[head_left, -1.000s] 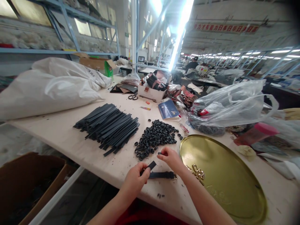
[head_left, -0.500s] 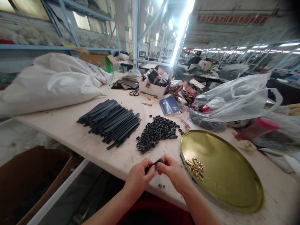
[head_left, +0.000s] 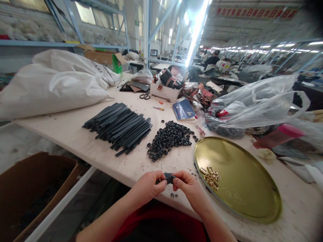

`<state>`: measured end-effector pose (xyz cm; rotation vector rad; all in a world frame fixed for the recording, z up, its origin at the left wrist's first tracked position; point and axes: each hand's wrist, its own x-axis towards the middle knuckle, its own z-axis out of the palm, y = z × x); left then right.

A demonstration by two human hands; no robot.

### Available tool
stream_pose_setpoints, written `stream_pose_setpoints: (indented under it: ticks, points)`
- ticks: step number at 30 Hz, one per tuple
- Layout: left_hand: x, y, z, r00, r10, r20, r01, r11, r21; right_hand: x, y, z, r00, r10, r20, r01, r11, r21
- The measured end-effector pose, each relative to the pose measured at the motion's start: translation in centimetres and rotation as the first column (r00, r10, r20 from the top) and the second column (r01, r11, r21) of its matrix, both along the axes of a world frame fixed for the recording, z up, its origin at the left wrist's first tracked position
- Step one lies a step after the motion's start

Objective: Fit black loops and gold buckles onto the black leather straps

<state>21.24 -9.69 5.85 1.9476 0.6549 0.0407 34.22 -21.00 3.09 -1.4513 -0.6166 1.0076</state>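
Observation:
Between my two hands, over the table's front edge, is a dark strap (head_left: 168,177), partly hidden by my fingers. My left hand (head_left: 153,183) pinches its left end between thumb and fingers. My right hand (head_left: 183,183) is closed on the right end, where a small dark loop seems to sit; the details are too small to tell. Beyond my hands lies a heap of small black loops (head_left: 169,137). Left of that heap, black strips (head_left: 118,126) are piled side by side. A few tiny dark pieces (head_left: 174,195) rest just below my fingers.
A round gold tray (head_left: 242,181) with several gold metal buckles (head_left: 211,178) stands at my right. Farther back are a blue notebook (head_left: 183,110), scissors (head_left: 144,96) and a clear plastic bag (head_left: 254,104). A white sack (head_left: 63,84) fills the back left; a cardboard box (head_left: 37,188) is below the edge.
The strap has turned from slanted to nearly level between my hands, and more of it shows. My right hand has shifted slightly down and right. The camera view has tilted a little.

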Motion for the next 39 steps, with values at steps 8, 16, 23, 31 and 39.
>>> stream_pose_setpoints:
  ticks: [8,16,23,31,39]
  points:
    - [-0.1,0.7,0.7,0.994,-0.078,-0.073,0.085,0.991,0.107,-1.0,-0.2,-0.9,0.986,-0.023,-0.165,0.029,0.999,0.033]
    - [-0.7,-0.4,1.1,0.993,-0.047,0.109,0.051,0.998,-0.033,-1.7,0.3,-0.2,0.992,-0.089,-0.091,0.09,0.996,0.016]
    - [-1.1,-0.6,0.1,0.985,0.058,0.163,-0.037,0.991,-0.127,-2.6,-0.3,0.4,0.991,-0.074,-0.11,0.08,0.995,0.054]
    - [-1.4,-1.0,0.5,0.991,0.133,-0.001,-0.133,0.99,0.046,-3.1,-0.9,1.0,0.917,0.106,-0.384,-0.1,0.994,0.037]
    - [-1.5,-0.7,0.4,1.0,0.027,-0.009,-0.028,0.997,-0.078,-3.0,-0.7,0.4,0.952,0.053,-0.301,-0.042,0.998,0.043]
